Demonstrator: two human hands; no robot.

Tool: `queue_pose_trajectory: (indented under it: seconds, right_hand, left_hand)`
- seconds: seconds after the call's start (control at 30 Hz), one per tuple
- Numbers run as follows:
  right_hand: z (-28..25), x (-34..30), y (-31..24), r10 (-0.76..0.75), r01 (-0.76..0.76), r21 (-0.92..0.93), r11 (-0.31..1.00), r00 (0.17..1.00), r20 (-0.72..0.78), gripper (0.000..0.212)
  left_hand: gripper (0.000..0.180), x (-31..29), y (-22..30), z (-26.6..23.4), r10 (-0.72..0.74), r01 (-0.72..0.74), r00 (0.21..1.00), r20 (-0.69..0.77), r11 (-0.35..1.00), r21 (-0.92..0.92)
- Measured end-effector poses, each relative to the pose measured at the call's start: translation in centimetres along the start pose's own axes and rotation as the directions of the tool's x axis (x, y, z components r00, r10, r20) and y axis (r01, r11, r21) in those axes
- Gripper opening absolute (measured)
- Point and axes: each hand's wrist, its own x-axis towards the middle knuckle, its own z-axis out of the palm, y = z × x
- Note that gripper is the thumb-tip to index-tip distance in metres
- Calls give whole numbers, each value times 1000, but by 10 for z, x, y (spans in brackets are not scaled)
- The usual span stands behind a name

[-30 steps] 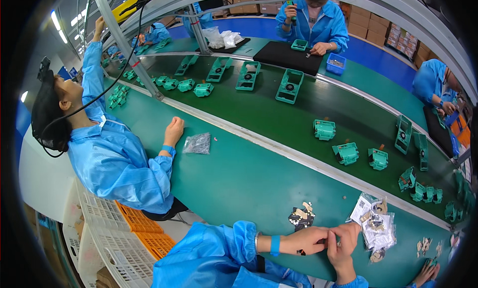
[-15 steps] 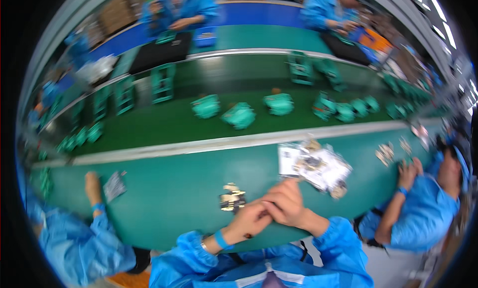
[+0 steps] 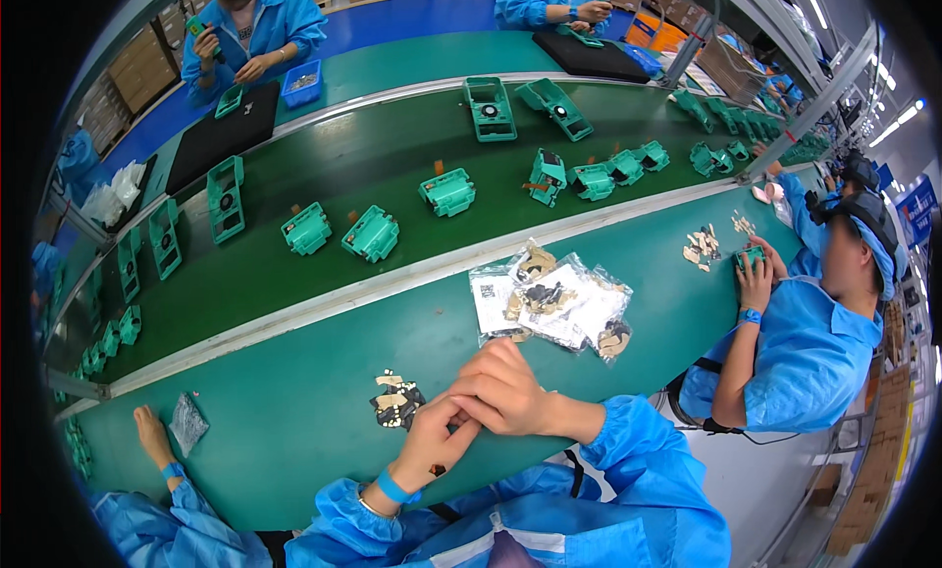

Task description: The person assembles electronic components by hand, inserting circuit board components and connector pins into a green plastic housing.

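Observation:
My left hand (image 3: 432, 438) and my right hand (image 3: 503, 389) are together above the near edge of the green table (image 3: 285, 391). The right hand's curled fingers lie over the fingers of the left; both are closed. Anything between them is hidden. Just left of the hands is a small heap of black and beige pieces (image 3: 396, 403). Beyond my right hand lie several clear plastic bags (image 3: 579, 308) with white papers and similar pieces inside. A dark brown spot (image 3: 438, 470) shows near my left wrist, above a blue wristband (image 3: 396, 488).
Past a pale rail (image 3: 324, 303), a dark green belt carries green housings (image 3: 447, 191) and longer green frames (image 3: 227, 197). To the right a co-worker (image 3: 775, 342) holds a green part. Another person's hand (image 3: 153, 437) rests at left near a grey bag (image 3: 188, 424). Others work across the belt.
The view has turned right, so the table, bags and belt parts sit further left in the picture. My hands stay together, and the heap is still beside them.

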Motion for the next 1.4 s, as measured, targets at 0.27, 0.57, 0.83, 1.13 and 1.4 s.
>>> queue_pose_trajectory:
  seconds: [0.27,0.57,0.83,1.13,1.4]
  right_hand:
    - [-3,0,2,-1,0,-25,1000,1000,-8,16]
    - [-20,8,25,31,-35,-107,994,999,-43,19]
    - [-115,83,136,369,-424,-555,716,904,-215,78]
    - [-143,106,244,683,-594,-505,626,730,-13,89]
    - [-118,93,134,666,-582,609,538,737,116,70]
  left_hand:
    - [10,2,-2,1,41,-41,999,11,999,15]
    - [6,5,-8,1,-26,27,997,69,1000,-13]
    - [7,5,-3,5,-7,8,996,86,1000,-3]
    - [10,13,5,11,34,-34,997,74,999,7]
    - [8,10,5,2,58,-58,998,-26,998,-3]
